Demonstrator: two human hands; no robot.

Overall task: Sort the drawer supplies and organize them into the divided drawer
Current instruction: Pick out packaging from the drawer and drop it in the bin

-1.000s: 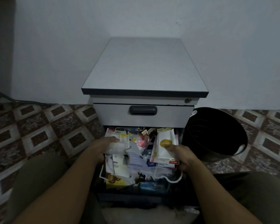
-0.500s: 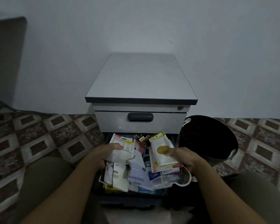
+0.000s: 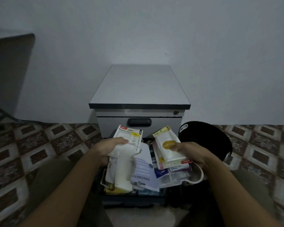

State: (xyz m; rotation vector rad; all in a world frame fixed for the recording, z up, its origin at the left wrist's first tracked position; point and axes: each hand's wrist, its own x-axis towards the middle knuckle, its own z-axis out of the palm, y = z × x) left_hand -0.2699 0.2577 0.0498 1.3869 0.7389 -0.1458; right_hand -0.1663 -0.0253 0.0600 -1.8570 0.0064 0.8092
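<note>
While both hands are held above the pulled-out lower drawer [image 3: 133,199] of a small grey metal cabinet [image 3: 139,86], each has its fingers curled round a bundle of supplies. The left hand [image 3: 111,149] grips a white carded staple pack with a red and yellow label [image 3: 129,135] together with crumpled white plastic packaging, its thumb pressed across the card. The right hand [image 3: 192,153] pinches a flat white pouch with a round gold sticker [image 3: 168,145], thumb on the sticker, with a fan of other flat packets beneath it. A white cord loop [image 3: 201,176] hangs at that hand's outer side. Between the two bundles a pale blue-and-white leaflet [image 3: 144,171] slopes down into the drawer, its print upside down to the camera. More packets crowd the drawer underneath; its dividers cannot be made out. The cabinet's upper drawer, with a dark oval handle [image 3: 139,122], is closed. A round black bin [image 3: 208,141] stands on the brown patterned tile floor [image 3: 47,145] just right of the cabinet.
</note>
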